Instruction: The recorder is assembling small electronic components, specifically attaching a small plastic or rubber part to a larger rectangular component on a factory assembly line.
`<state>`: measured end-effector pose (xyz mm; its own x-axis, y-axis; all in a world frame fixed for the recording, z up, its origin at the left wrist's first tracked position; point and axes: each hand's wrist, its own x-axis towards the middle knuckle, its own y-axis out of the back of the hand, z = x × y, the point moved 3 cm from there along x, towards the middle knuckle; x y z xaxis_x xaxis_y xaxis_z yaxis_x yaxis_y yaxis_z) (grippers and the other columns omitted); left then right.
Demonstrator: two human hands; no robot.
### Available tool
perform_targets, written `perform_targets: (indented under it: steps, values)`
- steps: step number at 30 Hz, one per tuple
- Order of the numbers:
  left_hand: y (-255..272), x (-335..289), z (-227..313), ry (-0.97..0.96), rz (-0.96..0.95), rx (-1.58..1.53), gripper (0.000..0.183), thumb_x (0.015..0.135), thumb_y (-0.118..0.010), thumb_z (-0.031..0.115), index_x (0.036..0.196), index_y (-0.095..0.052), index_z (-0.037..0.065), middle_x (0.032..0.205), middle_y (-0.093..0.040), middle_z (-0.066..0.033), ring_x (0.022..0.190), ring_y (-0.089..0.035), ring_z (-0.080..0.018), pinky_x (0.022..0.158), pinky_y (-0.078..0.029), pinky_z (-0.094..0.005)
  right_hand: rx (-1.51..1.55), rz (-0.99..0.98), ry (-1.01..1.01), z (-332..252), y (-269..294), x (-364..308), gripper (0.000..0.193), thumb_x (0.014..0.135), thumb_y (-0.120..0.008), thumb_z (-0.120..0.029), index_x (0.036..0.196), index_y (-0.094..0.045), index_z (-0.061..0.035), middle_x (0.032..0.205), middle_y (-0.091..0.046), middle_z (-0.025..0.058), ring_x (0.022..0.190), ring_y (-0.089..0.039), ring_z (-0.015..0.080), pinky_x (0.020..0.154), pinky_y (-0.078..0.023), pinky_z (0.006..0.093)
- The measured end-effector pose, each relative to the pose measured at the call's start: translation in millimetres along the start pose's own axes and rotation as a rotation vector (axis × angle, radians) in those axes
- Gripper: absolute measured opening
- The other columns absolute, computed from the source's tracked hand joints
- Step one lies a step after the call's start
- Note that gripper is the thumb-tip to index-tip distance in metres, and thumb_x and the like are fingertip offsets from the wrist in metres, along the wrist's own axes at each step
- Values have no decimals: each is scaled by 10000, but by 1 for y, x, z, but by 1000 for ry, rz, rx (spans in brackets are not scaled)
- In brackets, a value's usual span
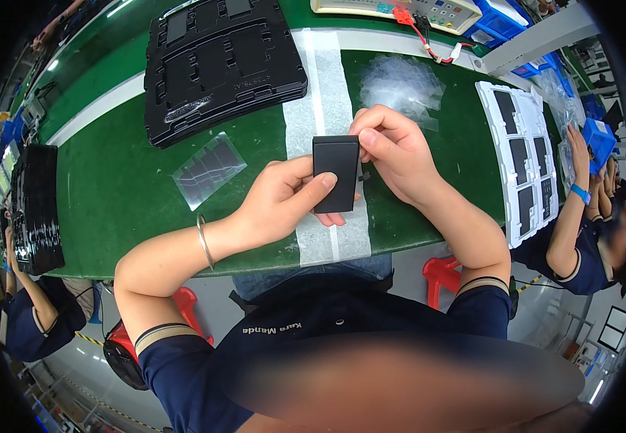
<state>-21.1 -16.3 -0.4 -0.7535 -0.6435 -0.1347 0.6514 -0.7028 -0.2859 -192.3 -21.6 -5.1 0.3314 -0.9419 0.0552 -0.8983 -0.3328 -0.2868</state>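
A flat black rectangular block (pixel 340 162), perhaps a battery pack, is held up over the pale strip along the middle of the bench. My left hand (pixel 288 191) is closed around it, thumb pressed on its face and fingers behind. At its upper right corner, my right hand (pixel 399 151) pinches with thumb and forefinger; any thin film between those fingertips is too small to make out. Below them, a small dark tab (pixel 363 175) shows beside the block's right edge. To the left of my hands lies a clear plastic sheet (pixel 210 172) on the green bench.
Stacked black plastic trays (pixel 226 79) stand at far left, and another black stack (pixel 37 209) at the left edge. Clear films (pixel 399 85) lie heaped behind my right hand. A white tray (pixel 495 137) holds several black packs. Co-workers' arms (pixel 569 216) show at right; a tester (pixel 439 13) stands behind.
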Motion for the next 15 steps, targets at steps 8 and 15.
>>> perform_targets:
  steps: [8,15]
  values:
    - [12,0,-13,-129,11,-60,238,937,-479,136,1011,-589,-61,865,-649,-116,781,-638,-174,721,-522,-286,-257,-410,173,0,-8,3,366,776,-625,-99,1129,-600,-6,1147,-556,135,1137,-471,265,945,-383,401]
    - [17,0,7,-48,-53,259,242,871,-608,162,1053,-625,3,883,-661,-95,873,-611,-155,797,-491,-293,-507,-454,465,-6,-16,-4,527,633,-576,60,1144,-601,-67,1230,-532,169,1177,-447,359,953,-377,446]
